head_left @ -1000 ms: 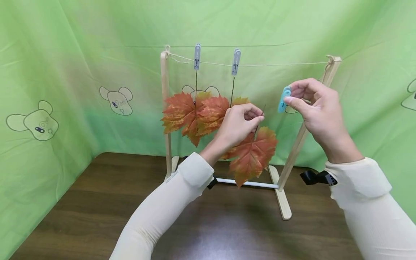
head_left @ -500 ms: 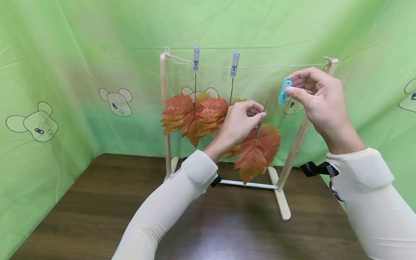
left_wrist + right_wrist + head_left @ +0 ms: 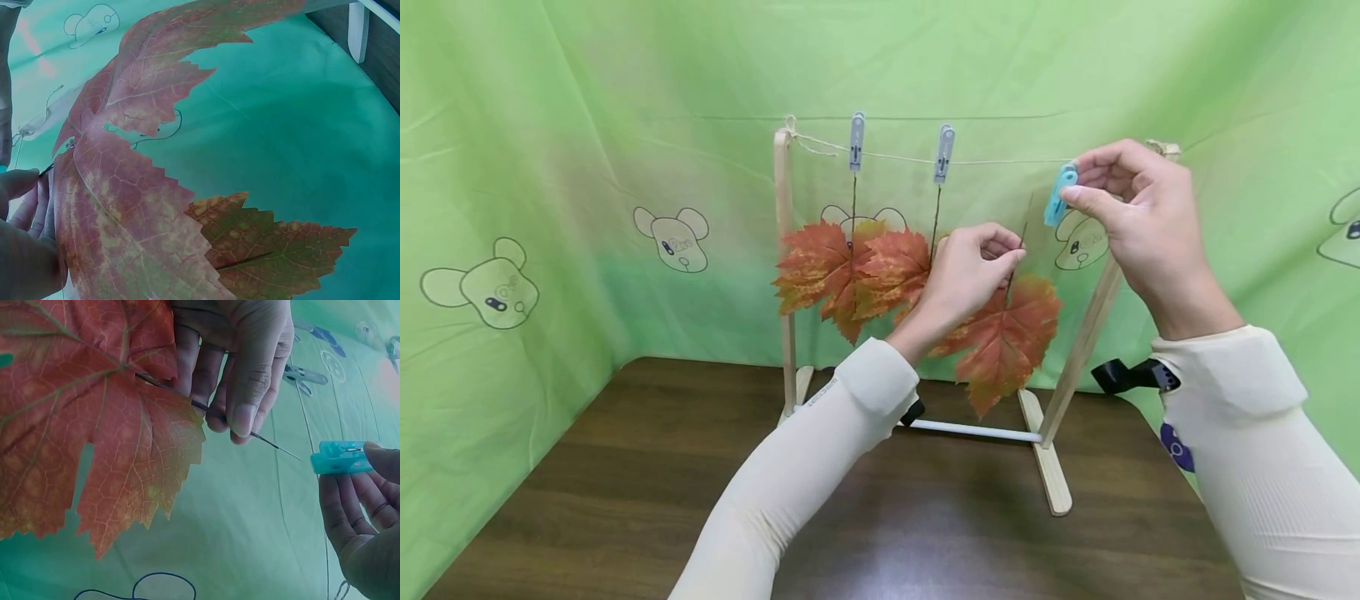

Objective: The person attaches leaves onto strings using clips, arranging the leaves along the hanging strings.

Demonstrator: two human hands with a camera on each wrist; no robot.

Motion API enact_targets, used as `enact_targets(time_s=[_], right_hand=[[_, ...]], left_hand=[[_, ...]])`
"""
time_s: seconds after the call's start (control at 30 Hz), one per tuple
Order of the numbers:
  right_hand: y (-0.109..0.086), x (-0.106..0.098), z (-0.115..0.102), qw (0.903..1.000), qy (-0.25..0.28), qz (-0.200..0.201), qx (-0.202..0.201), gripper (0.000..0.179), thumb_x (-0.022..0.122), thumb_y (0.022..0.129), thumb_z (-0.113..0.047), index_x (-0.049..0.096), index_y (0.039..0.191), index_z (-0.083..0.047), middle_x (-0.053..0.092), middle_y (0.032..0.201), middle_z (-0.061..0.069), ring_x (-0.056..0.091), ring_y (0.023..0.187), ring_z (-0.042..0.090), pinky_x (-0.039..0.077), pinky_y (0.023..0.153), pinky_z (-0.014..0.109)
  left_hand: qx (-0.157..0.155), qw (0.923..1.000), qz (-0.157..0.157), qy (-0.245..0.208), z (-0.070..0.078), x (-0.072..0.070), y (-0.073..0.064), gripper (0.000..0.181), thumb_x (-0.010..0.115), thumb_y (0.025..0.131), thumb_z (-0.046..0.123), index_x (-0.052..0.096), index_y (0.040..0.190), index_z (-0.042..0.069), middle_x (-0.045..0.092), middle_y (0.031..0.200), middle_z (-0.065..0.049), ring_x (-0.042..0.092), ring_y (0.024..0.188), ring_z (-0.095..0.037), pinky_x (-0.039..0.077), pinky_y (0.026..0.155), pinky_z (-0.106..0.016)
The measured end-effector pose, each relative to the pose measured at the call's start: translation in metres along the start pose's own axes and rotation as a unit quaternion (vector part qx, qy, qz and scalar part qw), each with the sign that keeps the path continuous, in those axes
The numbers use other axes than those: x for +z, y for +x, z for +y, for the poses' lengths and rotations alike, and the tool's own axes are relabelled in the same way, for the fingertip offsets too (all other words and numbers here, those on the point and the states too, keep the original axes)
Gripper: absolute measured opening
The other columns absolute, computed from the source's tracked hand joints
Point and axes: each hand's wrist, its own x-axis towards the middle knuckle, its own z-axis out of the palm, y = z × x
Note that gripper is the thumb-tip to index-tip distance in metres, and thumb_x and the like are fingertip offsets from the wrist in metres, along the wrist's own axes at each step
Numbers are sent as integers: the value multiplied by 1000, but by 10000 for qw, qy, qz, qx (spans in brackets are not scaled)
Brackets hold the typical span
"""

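Note:
In the head view my left hand (image 3: 966, 271) pinches the thin dark stem (image 3: 209, 410) of a red-orange maple leaf (image 3: 1011, 337), which hangs below the fingers. The stem's bare tip points up past the thumb. My right hand (image 3: 1142, 221) holds a turquoise clothespin (image 3: 1061, 194) between thumb and fingers, just below the string (image 3: 1000, 162). In the right wrist view the clothespin is close to the stem tip but apart from it. Two more maple leaves (image 3: 820, 271) hang from grey clothespins (image 3: 857, 143) on the string; my left hand partly covers the second one.
A wooden frame with a left post (image 3: 787, 275), a right post (image 3: 1082, 354) and a white crossbar (image 3: 973, 430) stands on the brown table (image 3: 625, 483). Behind it hangs a green curtain (image 3: 715, 67) with printed bear faces.
My right hand has risen with the turquoise clothespin to near the string. My left hand has moved slightly right and up with the leaf. The two hanging leaves stay clipped.

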Motion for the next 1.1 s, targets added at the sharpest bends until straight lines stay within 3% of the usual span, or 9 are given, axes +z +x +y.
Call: enact_targets(time_s=[0.2,0.23,0.33,0.43,0.47,0.63,0.87,1.1], right_hand=[[4,-3,1,10000,39,39,74,18,75,86,14,76,97,0,75,86,0,66,80,11,54,75,15],[5,-3,1,10000,-36,30,60,19,75,86,14,76,97,-1,75,86,-1,67,80,10,51,85,12],[8,-4,1,9999,-68,45,110,19,75,87,13,76,97,-2,76,86,-1,67,79,9,51,85,12],[11,-4,0,9998,113,60,142,18,75,86,14,75,97,-1,76,86,0,68,79,10,53,85,12],[13,-4,0,9995,250,75,168,18,75,86,14,75,97,0,76,87,2,68,79,12,57,76,15],[19,-3,-1,9985,514,135,162,19,74,85,18,74,95,2,76,86,5,69,77,13,59,75,16],[28,-3,-1,9974,692,168,142,18,74,85,18,74,95,4,75,85,6,70,76,13,60,76,18],[35,-5,-3,9960,833,236,218,19,75,84,19,74,95,4,75,86,7,70,76,15,60,76,19]], left_hand=[[-57,9999,104,-108,0,4,4,7,72,99,11,76,100,6,77,88,-9,69,64,-8,57,62,-17],[-79,9999,106,-84,0,4,4,7,72,100,12,76,100,6,76,87,-7,69,65,-7,57,62,-17],[-103,9999,118,-26,2,5,6,7,72,100,14,76,101,8,75,85,-2,68,65,-6,56,63,-16],[-89,9998,150,-35,4,6,8,7,73,100,14,77,101,9,75,83,0,68,65,-6,56,64,-15],[-86,9998,156,-48,4,6,9,7,73,100,14,76,101,9,75,84,0,68,65,-6,56,63,-15],[-85,9998,158,-99,5,8,11,6,72,100,12,76,100,8,76,86,-6,67,64,-7,56,63,-15],[-159,9995,259,-130,5,10,12,6,72,100,13,77,99,8,74,82,-1,67,64,-6,56,61,-16],[-232,9990,349,-184,7,14,14,7,72,100,13,77,99,8,78,88,-9,67,63,-6,55,60,-16]])
